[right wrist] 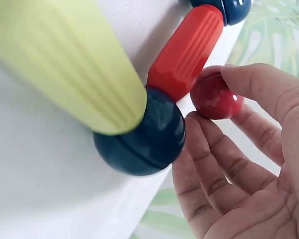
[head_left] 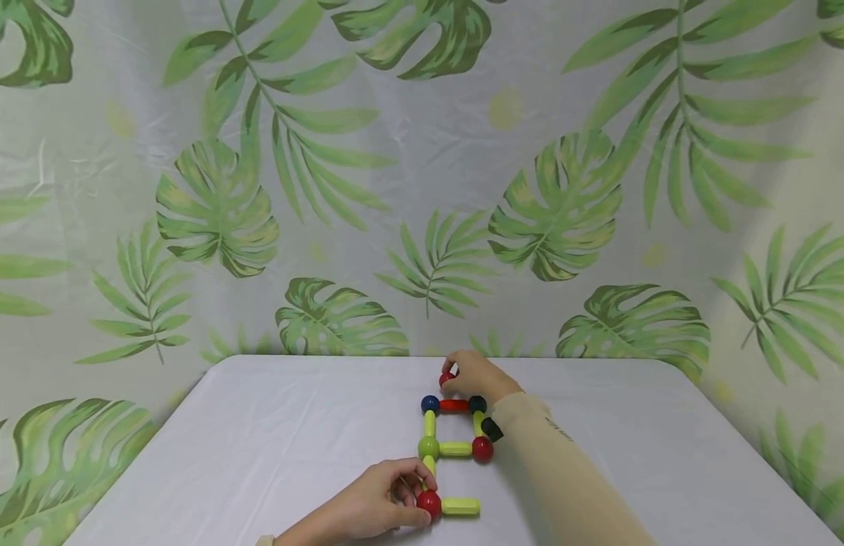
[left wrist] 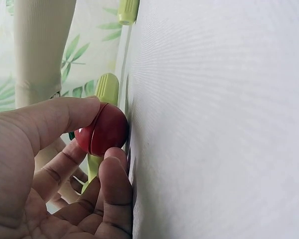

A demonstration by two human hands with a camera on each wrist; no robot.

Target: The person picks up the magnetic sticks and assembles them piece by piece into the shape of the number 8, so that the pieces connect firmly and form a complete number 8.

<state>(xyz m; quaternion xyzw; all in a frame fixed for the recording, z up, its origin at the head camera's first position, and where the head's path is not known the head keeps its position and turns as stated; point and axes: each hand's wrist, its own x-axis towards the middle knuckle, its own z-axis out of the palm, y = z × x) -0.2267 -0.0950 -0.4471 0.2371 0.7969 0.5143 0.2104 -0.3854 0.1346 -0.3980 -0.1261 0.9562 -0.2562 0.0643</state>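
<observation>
A flat frame of colored balls and short rods lies on the white table. My left hand [head_left: 377, 500] pinches the red ball [head_left: 430, 504] at its near corner, from which a yellow-green rod [head_left: 461, 506] sticks out to the right. At the far end, my right hand [head_left: 478, 377] holds a separate red ball [right wrist: 217, 95] between thumb and fingers, just beyond the red rod [right wrist: 187, 52]. That rod joins a blue ball [head_left: 431, 403] to a dark blue ball [right wrist: 144, 134]. Lower down, a green ball [head_left: 428, 447] connects by a yellow-green rod [head_left: 456, 449] to another red ball [head_left: 483, 450].
The white-covered table [head_left: 278, 432] extends to both sides of the frame. Behind it hangs a leaf-patterned curtain [head_left: 435, 167]. My right forearm in its beige sleeve [head_left: 565, 470] reaches over the table on the frame's right side.
</observation>
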